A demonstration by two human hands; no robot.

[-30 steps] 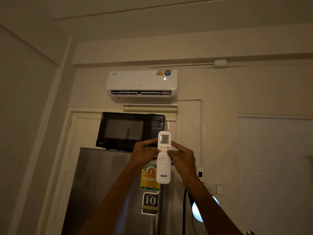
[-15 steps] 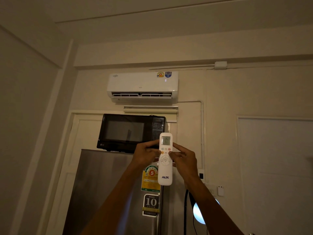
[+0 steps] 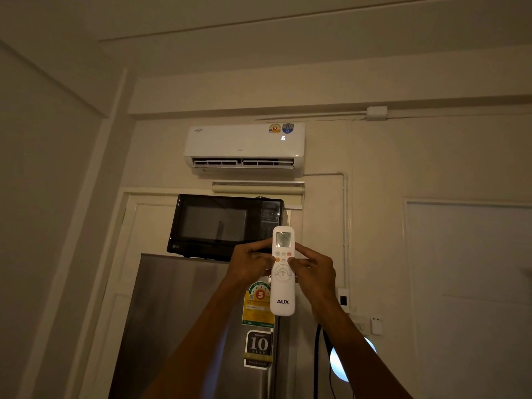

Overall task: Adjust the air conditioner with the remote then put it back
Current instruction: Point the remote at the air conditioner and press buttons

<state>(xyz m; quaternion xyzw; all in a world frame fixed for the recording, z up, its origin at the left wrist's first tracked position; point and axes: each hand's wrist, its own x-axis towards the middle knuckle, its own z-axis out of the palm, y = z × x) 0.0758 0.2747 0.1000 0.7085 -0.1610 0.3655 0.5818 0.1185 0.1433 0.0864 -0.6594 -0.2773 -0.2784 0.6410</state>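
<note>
A white AUX remote (image 3: 283, 295) stands upright at arm's length, its small screen lit at the top. My left hand (image 3: 250, 266) grips its left edge. My right hand (image 3: 313, 269) holds the right edge, thumb resting on the buttons beside the round pad. High on the wall above hangs the white air conditioner (image 3: 244, 148), its vent flap open and a lit number showing on its right side.
A black microwave (image 3: 221, 226) sits on top of a steel fridge (image 3: 184, 326) with stickers, directly behind the remote. A white door (image 3: 466, 298) is at right. Wall sockets (image 3: 344, 300) and a round lit lamp (image 3: 339, 367) lie by my right forearm.
The remote and both hands sit slightly lower and to the right in view than a second ago. The grip is the same. The air conditioner's display stays lit.
</note>
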